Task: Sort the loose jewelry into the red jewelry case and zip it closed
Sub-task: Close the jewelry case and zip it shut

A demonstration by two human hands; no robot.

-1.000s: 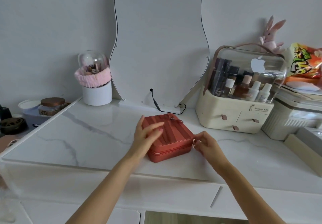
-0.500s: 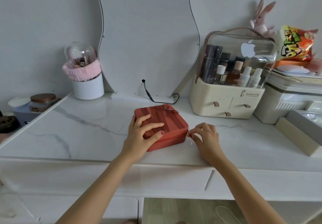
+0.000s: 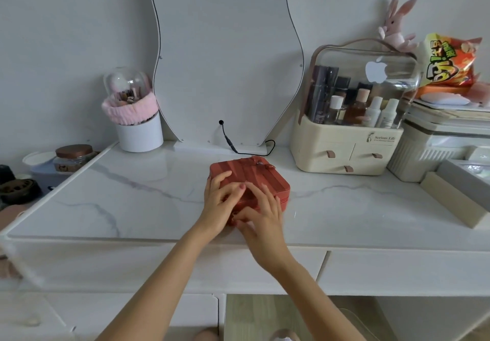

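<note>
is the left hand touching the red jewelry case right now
Touching. The head view shows the left hand lying flat on the closed lid of the red jewelry case, fingers spread across its top with no gap visible.

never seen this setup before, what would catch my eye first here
The red jewelry case sits mid-desk on the white marble top, lid down, with the left hand flat on it and the right hand at its near edge. Behind it stands a wavy-edged mirror; to the right, a clear-domed cosmetics organizer carries a pink plush bunny.
</note>
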